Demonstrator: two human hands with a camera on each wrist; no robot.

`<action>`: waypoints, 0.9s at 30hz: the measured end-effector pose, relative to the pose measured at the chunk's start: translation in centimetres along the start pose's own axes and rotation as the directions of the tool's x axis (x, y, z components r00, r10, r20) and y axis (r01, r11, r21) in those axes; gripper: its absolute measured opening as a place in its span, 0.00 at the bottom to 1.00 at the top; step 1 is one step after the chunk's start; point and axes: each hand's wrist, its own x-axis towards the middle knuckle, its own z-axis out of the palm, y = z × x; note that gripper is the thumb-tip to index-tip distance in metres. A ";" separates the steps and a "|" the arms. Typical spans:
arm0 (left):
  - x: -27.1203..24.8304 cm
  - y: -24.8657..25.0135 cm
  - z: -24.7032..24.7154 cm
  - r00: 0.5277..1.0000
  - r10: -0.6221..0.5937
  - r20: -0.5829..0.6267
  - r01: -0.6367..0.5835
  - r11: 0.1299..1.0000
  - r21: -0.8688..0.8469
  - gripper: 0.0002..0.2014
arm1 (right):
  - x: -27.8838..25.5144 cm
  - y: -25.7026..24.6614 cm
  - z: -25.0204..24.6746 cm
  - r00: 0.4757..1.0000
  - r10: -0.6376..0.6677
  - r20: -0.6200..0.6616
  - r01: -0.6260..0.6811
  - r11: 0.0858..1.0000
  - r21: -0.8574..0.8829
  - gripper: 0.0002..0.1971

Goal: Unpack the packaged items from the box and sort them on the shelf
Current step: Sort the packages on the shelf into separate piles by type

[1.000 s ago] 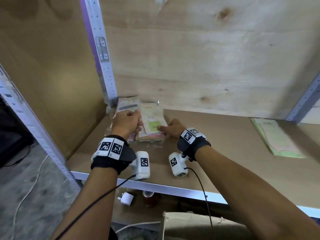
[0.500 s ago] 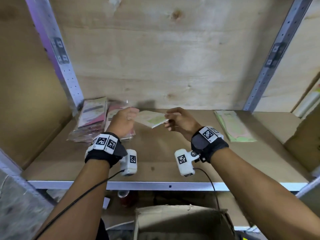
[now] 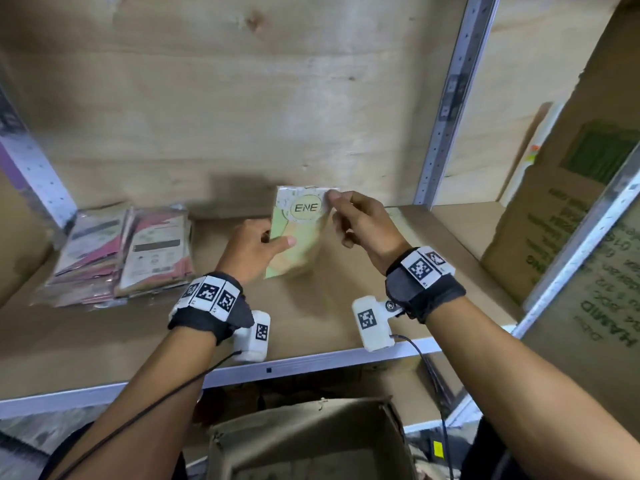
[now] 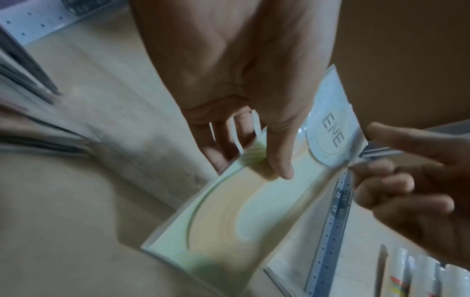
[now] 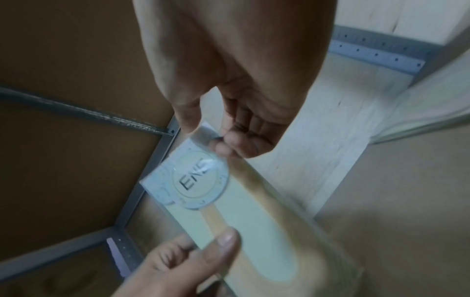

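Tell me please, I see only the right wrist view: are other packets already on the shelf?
Observer: Yes, a pile of pink packets lies on the shelf, left of the left hand.
Operator: Where is the box?
Observer: An open cardboard box stands below the shelf, between the forearms.
Operator: Is the left hand behind the green packet too?
Observer: Yes, its fingers curl behind it, thumb in front.

A storeroom or small warehouse: bare plywood shelving [image 3: 311, 306] on perforated steel uprights [image 3: 446, 98], a stack of sealed packets [image 3: 121, 251] at left, printed cardboard cartons [image 3: 568, 202] at right, an open box [image 3: 311, 441] near the shelf.
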 end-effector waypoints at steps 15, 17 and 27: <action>1.0 -2.2 0.8 0.920 -0.337 0.202 0.393 0.773 -0.499 0.16 | -0.2 8.1 -0.3 0.986 -0.009 0.165 0.040 0.982 -0.184 0.10; 1.5 -2.6 0.5 0.910 -0.368 0.192 0.412 0.747 -0.522 0.16 | 0.0 8.4 -0.4 0.978 -0.004 0.207 0.039 0.985 -0.165 0.12; 5.1 -3.5 -1.9 0.851 -0.524 -0.035 0.428 0.730 -0.533 0.24 | 0.8 8.2 -0.6 0.926 0.105 0.362 -0.039 0.982 -0.185 0.04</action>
